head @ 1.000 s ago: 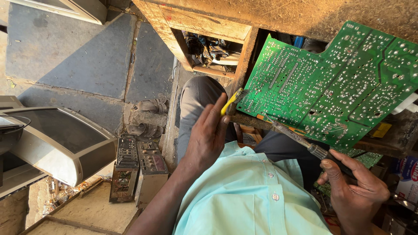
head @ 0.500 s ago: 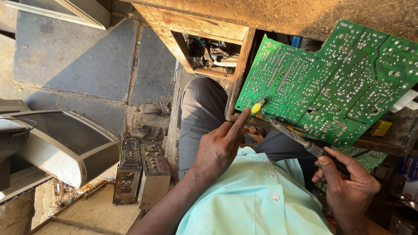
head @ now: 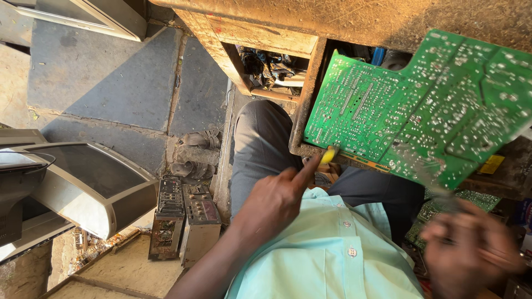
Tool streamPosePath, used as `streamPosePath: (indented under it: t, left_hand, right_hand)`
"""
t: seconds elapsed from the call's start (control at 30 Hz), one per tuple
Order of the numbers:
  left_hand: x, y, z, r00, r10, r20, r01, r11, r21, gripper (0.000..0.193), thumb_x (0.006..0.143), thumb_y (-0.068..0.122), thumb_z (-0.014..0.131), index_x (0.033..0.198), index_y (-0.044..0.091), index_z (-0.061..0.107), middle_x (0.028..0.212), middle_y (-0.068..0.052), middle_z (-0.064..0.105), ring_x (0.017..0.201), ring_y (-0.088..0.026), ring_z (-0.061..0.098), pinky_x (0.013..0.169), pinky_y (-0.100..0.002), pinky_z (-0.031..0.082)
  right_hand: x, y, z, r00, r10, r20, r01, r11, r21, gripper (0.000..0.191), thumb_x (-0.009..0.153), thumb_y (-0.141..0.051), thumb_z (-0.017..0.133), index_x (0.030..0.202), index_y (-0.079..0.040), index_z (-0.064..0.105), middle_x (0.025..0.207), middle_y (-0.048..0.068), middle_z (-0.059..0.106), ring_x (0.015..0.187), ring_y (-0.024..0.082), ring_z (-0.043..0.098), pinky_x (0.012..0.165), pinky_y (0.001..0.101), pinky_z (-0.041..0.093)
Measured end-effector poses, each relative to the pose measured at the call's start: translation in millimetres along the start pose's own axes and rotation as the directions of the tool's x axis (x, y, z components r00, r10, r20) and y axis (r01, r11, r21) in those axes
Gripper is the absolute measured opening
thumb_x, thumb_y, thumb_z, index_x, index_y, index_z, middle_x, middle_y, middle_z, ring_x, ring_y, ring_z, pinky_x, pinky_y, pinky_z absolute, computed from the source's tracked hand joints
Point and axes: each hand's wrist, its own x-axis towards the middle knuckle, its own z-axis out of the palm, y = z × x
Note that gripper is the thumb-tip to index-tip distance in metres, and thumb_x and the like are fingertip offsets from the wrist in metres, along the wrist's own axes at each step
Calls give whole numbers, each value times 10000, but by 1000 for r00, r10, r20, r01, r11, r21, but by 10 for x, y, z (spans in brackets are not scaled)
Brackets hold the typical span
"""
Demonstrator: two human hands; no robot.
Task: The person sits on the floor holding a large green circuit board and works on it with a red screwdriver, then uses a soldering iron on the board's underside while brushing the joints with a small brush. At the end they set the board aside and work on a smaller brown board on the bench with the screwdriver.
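Blurred beyond reading at lower right: right hand [head: 471, 252], fingers apparently curled round a thin, smeared tool [head: 424, 177], grip impossible to make out. Sharper at centre: left hand [head: 274, 202], forefinger and thumb pinching a small yellow-tipped piece [head: 328, 155] against the lower edge of the green circuit board [head: 421, 105]. Board flat, stepped in outline, speckled with solder dots, filling the upper right, cut off by the frame. Behind it, rough wooden bench [head: 310, 83], cluttered shelf dim.

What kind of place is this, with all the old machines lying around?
Probably a small electronics repair stall. A big green circuit board leans on a worn wooden workbench, an old television set sits on the stone floor, and two opened electronic units stand beside it.
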Motion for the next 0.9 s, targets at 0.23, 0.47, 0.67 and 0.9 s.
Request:
streamPosePath:
  t: [0.23, 0.47, 0.67, 0.9]
  left_hand:
    - [92, 22, -182, 996, 66, -53, -71, 992, -103, 628, 936, 24, 572, 1539, 148, 443, 913, -190, 686, 745, -381, 693, 636, -496, 544]
    - [47, 29, -289, 1000, 6, 5, -6, 996, -89, 608, 903, 46, 575, 1508, 85, 523, 873, -206, 690, 762, -401, 690, 652, -497, 526]
    - [148, -48, -389, 994, -65, -84, -3, 770, -638, 393, 1001, 89, 663, 1385, 22, 609, 959, -117, 734, 851, -280, 703, 735, -365, 572]
    - [535, 76, -197, 842, -194, -503, -34, 912, -409, 533, 957, 101, 729, 1451, 8, 548, 1095, -168, 687, 961, -288, 710, 826, -377, 558]
  right_hand:
    - [-154, 127, -211, 955, 243, -168, -135, 864, 485, 218, 1270, -178, 541, 1242, 39, 534, 859, 146, 552, 681, 177, 518, 652, 352, 475]
    - [-124, 178, -172, 983, 128, -133, -73, 930, 360, 229, 1218, -208, 567, 1216, 19, 542, 819, 156, 589, 645, 192, 563, 592, 386, 536]
    - [-181, 938, -518, 970, 205, -129, -62, 724, 687, 256, 1223, -242, 591, 1132, -3, 596, 913, 137, 623, 703, 176, 563, 587, 332, 473]
    - [-34, 1338, -1011, 980, 192, 52, -93, 210, 973, 353, 1267, -201, 521, 946, -55, 505, 887, 48, 537, 723, 118, 500, 587, 226, 431]
